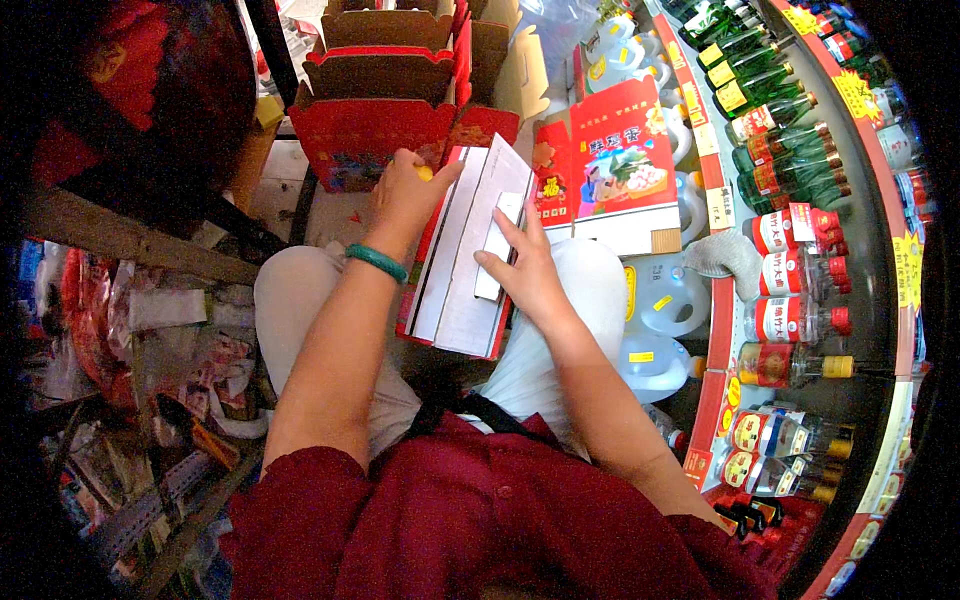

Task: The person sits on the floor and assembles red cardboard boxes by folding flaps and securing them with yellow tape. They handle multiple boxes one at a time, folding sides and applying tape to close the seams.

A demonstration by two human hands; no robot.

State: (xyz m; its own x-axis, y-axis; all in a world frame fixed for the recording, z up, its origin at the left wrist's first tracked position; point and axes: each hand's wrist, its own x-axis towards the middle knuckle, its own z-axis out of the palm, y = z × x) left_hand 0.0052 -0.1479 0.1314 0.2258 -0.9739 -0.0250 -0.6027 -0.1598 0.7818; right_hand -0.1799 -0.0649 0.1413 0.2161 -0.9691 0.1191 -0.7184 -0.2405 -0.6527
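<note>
Shelves (716, 375) crowded with bottles curve along the right of my head view, and a cluttered heap fills the lower left. Between the wearer's white-trousered knees lies the carton (455, 255), tilted, its pale panels upward and red showing along its edges. I see the right hand (525, 262) unclenched, fingers spread across the narrow white flap (499, 240). At the far corner is the left hand (408, 190), thumb toward the edge, something small and yellow beside its fingers; I cannot tell whether it grips anything.

To work the card well, I would press with flat fingers along the crease rather than poke one spot, brace the corner opposite, and let the knees steady the base so that the panels meet squarely.

Beyond stand open red cartons (375, 130); the nearer ones show brown card inside, their bottoms hidden from me. A flattened-looking printed carton (622, 150) rests by translucent jugs (672, 298), whose fill I cannot judge. Green bottles (745, 95) line the upper shelf.
</note>
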